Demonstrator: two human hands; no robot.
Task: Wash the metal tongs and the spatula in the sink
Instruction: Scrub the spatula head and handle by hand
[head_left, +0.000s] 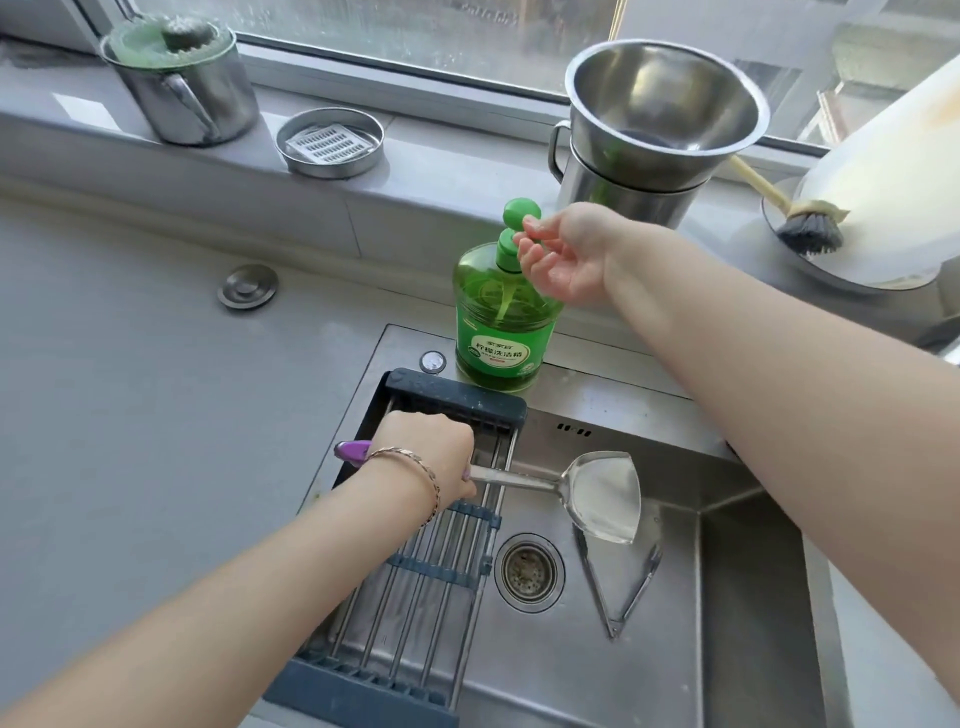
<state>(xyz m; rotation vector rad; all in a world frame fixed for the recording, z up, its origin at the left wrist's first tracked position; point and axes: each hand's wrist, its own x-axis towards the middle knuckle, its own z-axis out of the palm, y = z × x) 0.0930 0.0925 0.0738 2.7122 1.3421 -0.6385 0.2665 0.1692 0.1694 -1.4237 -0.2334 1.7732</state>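
This is a home kitchen. A stainless sink (597, 410) with a drain strainer (529, 571) lies toward 5 o'clock, set in a grey table (130, 389). A drying rack (415, 571) spans its 7 o'clock side. Metal tongs (597, 587) lie in the basin, with a spatula (602, 493) above them. A green dish-soap bottle (501, 322) stands on the rim near centre. Below the window (415, 31) at 12 o'clock, the sill carries a lidded steel pot (192, 98) at 10, a steel bowl (660, 104) at 1 and a dish brush (808, 228) at 2.
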